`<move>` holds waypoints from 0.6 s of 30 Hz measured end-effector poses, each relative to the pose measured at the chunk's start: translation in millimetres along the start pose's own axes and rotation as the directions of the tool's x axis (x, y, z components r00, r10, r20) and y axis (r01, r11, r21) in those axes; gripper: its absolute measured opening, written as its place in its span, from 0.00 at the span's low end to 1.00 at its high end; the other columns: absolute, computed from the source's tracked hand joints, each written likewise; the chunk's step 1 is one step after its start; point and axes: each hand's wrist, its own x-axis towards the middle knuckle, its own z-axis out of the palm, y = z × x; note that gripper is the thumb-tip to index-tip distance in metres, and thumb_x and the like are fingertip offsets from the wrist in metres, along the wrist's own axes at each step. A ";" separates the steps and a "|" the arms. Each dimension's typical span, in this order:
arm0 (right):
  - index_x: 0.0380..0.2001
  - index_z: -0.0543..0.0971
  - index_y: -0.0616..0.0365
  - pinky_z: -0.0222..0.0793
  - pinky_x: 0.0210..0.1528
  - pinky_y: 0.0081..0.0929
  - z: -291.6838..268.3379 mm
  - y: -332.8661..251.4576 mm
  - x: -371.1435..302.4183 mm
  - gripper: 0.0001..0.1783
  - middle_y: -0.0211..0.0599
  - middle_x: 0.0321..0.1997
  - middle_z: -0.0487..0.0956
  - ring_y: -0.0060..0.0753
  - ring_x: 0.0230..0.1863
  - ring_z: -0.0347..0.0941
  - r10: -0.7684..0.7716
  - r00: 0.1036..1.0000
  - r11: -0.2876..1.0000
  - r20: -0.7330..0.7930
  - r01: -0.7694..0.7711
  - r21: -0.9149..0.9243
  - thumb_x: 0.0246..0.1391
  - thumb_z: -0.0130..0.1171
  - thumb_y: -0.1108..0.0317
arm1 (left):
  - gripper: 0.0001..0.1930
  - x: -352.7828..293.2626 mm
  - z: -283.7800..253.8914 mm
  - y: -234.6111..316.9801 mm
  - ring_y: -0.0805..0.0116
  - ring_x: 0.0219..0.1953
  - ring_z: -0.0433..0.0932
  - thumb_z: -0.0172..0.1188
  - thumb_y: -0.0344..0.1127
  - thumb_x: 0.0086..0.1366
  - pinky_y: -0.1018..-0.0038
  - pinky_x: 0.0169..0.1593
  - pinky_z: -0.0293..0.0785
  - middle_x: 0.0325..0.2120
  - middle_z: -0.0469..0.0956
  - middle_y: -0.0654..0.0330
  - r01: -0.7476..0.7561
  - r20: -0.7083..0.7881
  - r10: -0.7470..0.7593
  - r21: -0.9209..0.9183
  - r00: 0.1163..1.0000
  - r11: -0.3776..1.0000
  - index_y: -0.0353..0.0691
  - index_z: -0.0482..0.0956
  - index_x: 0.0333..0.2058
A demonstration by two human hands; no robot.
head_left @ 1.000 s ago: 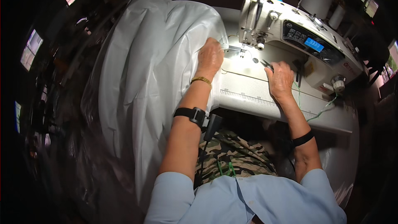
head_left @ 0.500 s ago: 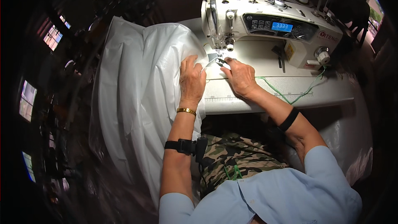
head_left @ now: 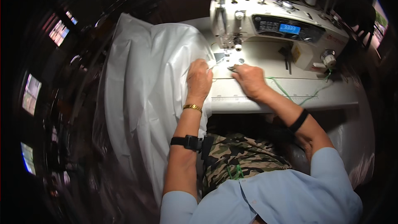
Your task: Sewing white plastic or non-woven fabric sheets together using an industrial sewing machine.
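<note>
Left grip [head_left: 199,79] pinches the edge of a white sheet [head_left: 143,83], its folds spilling leftward; right grip [head_left: 251,79] holds a small, blurred dark tool [head_left: 231,68], the sewing machine [head_left: 273,10] just beyond both; a steady pinch, with the tool's tip clear of the sheet, should serve best

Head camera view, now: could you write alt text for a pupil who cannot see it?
At a white sewing machine, the person's right hand grips a small, mostly hidden dark tool near the brightly lit needle area. The left hand touches the right edge of a large, draped white sheet. A green cord lies at right.
</note>
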 end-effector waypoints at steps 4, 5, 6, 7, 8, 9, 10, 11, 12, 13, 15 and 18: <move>0.47 0.79 0.55 0.70 0.43 0.42 -29.9 28.7 -12.6 0.20 0.42 0.38 0.80 0.48 0.40 0.76 0.112 0.992 0.979 0.051 -0.102 -0.174 0.51 0.66 0.60 | 0.10 -5.5 -0.6 -5.2 0.46 0.37 0.74 0.64 0.34 0.56 0.58 0.42 0.71 0.31 0.75 0.48 0.110 0.102 -0.104 -0.051 0.989 0.993 0.34 0.75 0.29; 0.46 0.79 0.54 0.67 0.46 0.42 -42.8 24.5 -14.1 0.21 0.41 0.43 0.77 0.45 0.46 0.73 -0.027 1.000 0.951 0.001 0.026 -0.307 0.48 0.68 0.61 | 0.10 -7.3 -4.5 0.9 0.45 0.38 0.74 0.64 0.35 0.58 0.58 0.43 0.71 0.31 0.75 0.47 0.141 0.138 -0.127 -0.093 0.982 0.986 0.34 0.75 0.30; 0.49 0.78 0.53 0.63 0.52 0.40 -48.7 21.7 -18.3 0.25 0.40 0.49 0.75 0.44 0.52 0.69 -0.181 0.978 0.954 -0.100 0.150 -0.259 0.45 0.70 0.62 | 0.11 -6.8 -8.7 9.3 0.45 0.38 0.74 0.63 0.36 0.60 0.58 0.44 0.71 0.32 0.75 0.46 0.171 0.173 -0.146 -0.140 0.974 0.975 0.34 0.75 0.30; 0.49 0.78 0.54 0.63 0.52 0.39 -50.2 9.4 -14.4 0.26 0.41 0.51 0.75 0.44 0.53 0.70 -0.282 0.949 0.940 -0.143 0.243 -0.240 0.45 0.70 0.63 | 0.11 -8.4 -15.6 19.4 0.44 0.39 0.75 0.62 0.37 0.61 0.58 0.44 0.71 0.32 0.76 0.45 0.168 0.187 -0.130 -0.203 0.974 0.965 0.33 0.75 0.32; 0.50 0.77 0.55 0.64 0.52 0.39 -50.8 -3.7 -8.3 0.26 0.41 0.52 0.75 0.45 0.53 0.70 -0.378 0.907 0.916 -0.184 0.338 -0.215 0.44 0.70 0.64 | 0.11 -13.7 -29.3 28.8 0.43 0.39 0.75 0.60 0.37 0.63 0.58 0.45 0.72 0.33 0.76 0.44 0.171 0.200 -0.120 -0.261 0.972 0.950 0.33 0.75 0.33; 0.49 0.77 0.56 0.64 0.53 0.39 -49.5 -29.4 -0.3 0.26 0.41 0.54 0.74 0.45 0.54 0.70 -0.406 0.897 0.913 -0.173 0.391 -0.114 0.44 0.69 0.65 | 0.12 -22.4 -51.2 34.6 0.44 0.41 0.75 0.60 0.37 0.63 0.58 0.47 0.71 0.35 0.77 0.44 0.181 0.263 -0.125 -0.203 0.957 0.962 0.32 0.76 0.35; 0.49 0.77 0.57 0.64 0.55 0.39 -48.0 -58.7 5.9 0.25 0.41 0.55 0.74 0.46 0.55 0.69 -0.428 0.889 0.902 -0.164 0.431 -0.016 0.45 0.69 0.66 | 0.13 -30.1 -74.7 41.8 0.44 0.43 0.76 0.60 0.38 0.64 0.59 0.49 0.71 0.38 0.78 0.44 0.187 0.329 -0.129 -0.151 0.935 0.971 0.31 0.76 0.38; 0.49 0.77 0.58 0.64 0.57 0.41 -42.0 -78.8 14.7 0.24 0.42 0.55 0.74 0.48 0.54 0.69 -0.459 0.867 0.872 -0.192 0.481 0.087 0.46 0.68 0.67 | 0.13 -42.3 -99.8 49.2 0.44 0.43 0.76 0.60 0.38 0.64 0.59 0.49 0.71 0.38 0.78 0.44 0.224 0.313 -0.178 -0.119 0.933 0.967 0.31 0.76 0.38; 0.50 0.77 0.58 0.62 0.60 0.42 -32.8 -95.2 23.2 0.24 0.44 0.57 0.74 0.51 0.56 0.69 -0.418 0.891 0.859 -0.178 0.451 0.242 0.49 0.68 0.67 | 0.15 -58.4 -129.5 57.3 0.45 0.45 0.76 0.61 0.38 0.63 0.59 0.51 0.71 0.41 0.78 0.44 0.164 0.311 -0.119 -0.120 0.943 0.979 0.31 0.77 0.41; 0.52 0.76 0.58 0.62 0.61 0.42 -18.0 -103.7 34.9 0.25 0.45 0.59 0.72 0.51 0.57 0.68 -0.399 0.888 0.835 -0.228 0.455 0.310 0.51 0.67 0.63 | 0.17 -71.5 -161.9 68.5 0.47 0.47 0.76 0.62 0.38 0.62 0.59 0.53 0.70 0.43 0.79 0.45 0.101 0.316 -0.058 -0.121 0.947 0.987 0.30 0.77 0.44; 0.56 0.74 0.59 0.61 0.62 0.42 22.4 -100.8 68.8 0.29 0.50 0.62 0.70 0.51 0.60 0.67 -0.309 0.909 0.843 -0.279 0.397 0.362 0.55 0.65 0.56 | 0.23 -94.4 -233.1 89.4 0.51 0.52 0.76 0.66 0.34 0.58 0.59 0.59 0.68 0.50 0.77 0.48 0.121 0.208 -0.114 -0.020 0.971 0.992 0.34 0.76 0.52; 0.60 0.69 0.64 0.59 0.65 0.42 70.6 -82.7 128.1 0.39 0.56 0.65 0.66 0.53 0.64 0.64 -0.124 0.986 0.809 -0.112 0.165 0.564 0.56 0.62 0.45 | 0.26 -172.3 -319.5 85.4 0.52 0.59 0.72 0.66 0.32 0.59 0.60 0.64 0.63 0.56 0.74 0.48 0.454 0.007 -0.463 0.179 0.886 0.873 0.34 0.73 0.57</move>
